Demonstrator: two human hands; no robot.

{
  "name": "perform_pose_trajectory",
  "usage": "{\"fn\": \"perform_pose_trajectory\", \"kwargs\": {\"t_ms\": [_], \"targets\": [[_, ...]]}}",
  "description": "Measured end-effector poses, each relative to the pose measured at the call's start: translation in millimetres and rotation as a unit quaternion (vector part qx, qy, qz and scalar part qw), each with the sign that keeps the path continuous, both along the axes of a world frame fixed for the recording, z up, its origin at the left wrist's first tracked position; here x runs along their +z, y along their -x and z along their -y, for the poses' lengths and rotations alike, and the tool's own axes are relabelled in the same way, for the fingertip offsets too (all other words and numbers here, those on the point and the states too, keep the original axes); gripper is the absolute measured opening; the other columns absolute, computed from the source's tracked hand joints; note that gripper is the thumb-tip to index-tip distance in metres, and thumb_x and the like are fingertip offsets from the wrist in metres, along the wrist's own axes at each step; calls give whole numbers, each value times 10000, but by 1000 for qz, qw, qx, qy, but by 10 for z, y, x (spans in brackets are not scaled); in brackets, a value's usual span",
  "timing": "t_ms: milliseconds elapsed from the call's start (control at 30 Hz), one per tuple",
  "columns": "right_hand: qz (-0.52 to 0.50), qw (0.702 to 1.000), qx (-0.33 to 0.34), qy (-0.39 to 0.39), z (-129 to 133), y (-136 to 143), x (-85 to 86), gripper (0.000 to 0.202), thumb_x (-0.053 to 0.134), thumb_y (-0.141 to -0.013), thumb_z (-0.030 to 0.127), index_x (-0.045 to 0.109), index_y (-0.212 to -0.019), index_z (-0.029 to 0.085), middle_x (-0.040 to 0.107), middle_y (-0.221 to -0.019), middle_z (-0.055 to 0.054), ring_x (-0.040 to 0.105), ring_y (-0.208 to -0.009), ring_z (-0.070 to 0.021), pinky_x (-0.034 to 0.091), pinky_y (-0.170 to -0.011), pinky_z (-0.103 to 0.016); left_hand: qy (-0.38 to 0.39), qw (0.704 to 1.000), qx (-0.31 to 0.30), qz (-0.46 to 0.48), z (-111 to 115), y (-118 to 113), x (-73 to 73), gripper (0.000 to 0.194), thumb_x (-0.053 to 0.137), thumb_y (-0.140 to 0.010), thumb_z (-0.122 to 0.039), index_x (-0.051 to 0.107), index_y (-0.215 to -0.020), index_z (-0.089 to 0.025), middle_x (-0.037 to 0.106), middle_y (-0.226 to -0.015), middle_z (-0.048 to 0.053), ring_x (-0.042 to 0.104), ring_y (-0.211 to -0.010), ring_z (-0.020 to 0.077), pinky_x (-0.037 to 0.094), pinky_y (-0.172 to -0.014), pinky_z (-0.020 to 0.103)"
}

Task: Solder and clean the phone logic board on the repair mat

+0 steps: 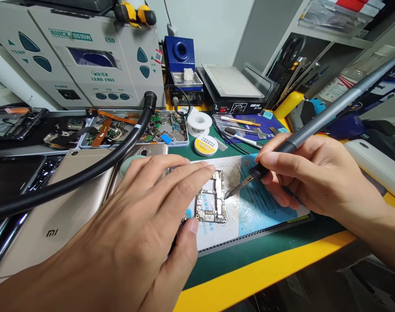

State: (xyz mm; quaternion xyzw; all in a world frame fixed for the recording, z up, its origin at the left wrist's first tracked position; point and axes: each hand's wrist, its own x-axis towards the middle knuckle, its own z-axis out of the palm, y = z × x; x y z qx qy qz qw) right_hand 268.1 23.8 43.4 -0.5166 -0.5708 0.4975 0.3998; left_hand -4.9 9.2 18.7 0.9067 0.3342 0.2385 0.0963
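A small phone circuit board (pixel 220 186) with rectangular openings lies on a printed white and blue work pad (pixel 259 216). My left hand (pixel 145 221) comes over it from the left, long fingers reaching its far edge and the thumb at its near left corner, steadying it between them. Part of the board is hidden under those fingers. In my right hand (pixel 309 173) is a soldering iron (pixel 321 119) with a grey handle and black grip, held like a pen. Its thin tip points down-left and meets or nearly meets the board's right edge.
A black hose (pixel 125 149) from the hot-air station (pixel 86 56) arches over gold phones (pixel 63 208). Behind stand a tray of boards (pixel 184 136), solder spool (pixel 199 123), yellow-white tin (pixel 206 145), blue iron stand (pixel 179 52), heating plate (pixel 233 82) and tweezers (pixel 246 138).
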Motion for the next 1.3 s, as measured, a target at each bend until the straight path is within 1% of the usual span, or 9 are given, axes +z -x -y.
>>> {"fn": "perform_pose_trajectory", "kwargs": {"t_ms": [133, 400, 567, 733, 900, 1133, 1300], "targets": [[2, 1000, 5, 3, -9, 7, 2, 207, 803, -896, 380, 721, -741, 269, 648, -512, 55, 575, -318, -111, 363, -252, -162, 3, 1000, 0, 1, 0, -3, -3, 553, 507, -940, -122, 478, -1491, -143, 516, -1448, 71, 417, -1381, 222, 246, -1225, 384], [-5, 1000, -10, 5, 9, -5, 2, 196, 821, -878, 402, 735, -756, 275, 642, -502, 54, 561, -307, -113, 387, -260, -173, -4, 1000, 2, 19, 1, -2, -29, 527, 499, -950, -130, 494, -1478, -134, 531, -1440, 79, 430, -1373, 221, 253, -1214, 394], [-9, 1000, -6, 11, 18, 1, 5, 179, 826, -875, 395, 746, -767, 276, 669, -522, 46, 576, -315, -113, 367, -251, -160, 4, 1000, 5, 23, -1, -7, -33, 545, 513, -943, -131, 495, -1488, -141, 527, -1447, 79, 428, -1385, 239, 269, -1215, 427], [-4, 1000, -9, 15, 2, 15, 1, 217, 831, -870, 415, 736, -741, 269, 656, -511, 44, 576, -317, -110, 385, -264, -157, -3, 1000, -2, 17, -2, -6, -17, 549, 508, -939, -122, 482, -1488, -128, 531, -1445, 77, 420, -1380, 229, 257, -1224, 408], [-6, 1000, -5, 22, -13, 13, 1, 210, 822, -882, 408, 733, -751, 269, 659, -508, 43, 577, -320, -116, 381, -263, -164, -1, 1000, -1, 17, -5, -6, -18, 546, 506, -941, -122, 484, -1486, -140, 529, -1453, 68, 426, -1376, 217, 286, -1198, 389], [-13, 1000, 1, 22, 26, 16, 19, 201, 835, -869, 401, 740, -754, 267, 655, -499, 47, 584, -332, -119, 386, -274, -161, 4, 1000, 6, 11, 2, -12, -10, 567, 519, -934, -128, 473, -1499, -152, 552, -1465, 89, 423, -1382, 258, 313, -1185, 454], [-15, 1000, -13, 21, 18, 17, 25, 201, 830, -871, 389, 736, -748, 262, 652, -495, 33, 578, -326, -133, 393, -271, -178, 0, 1000, 1, 18, 0, -6, -17, 570, 525, -924, -118, 483, -1493, -142, 545, -1462, 92, 421, -1391, 255, 293, -1204, 448]]}}
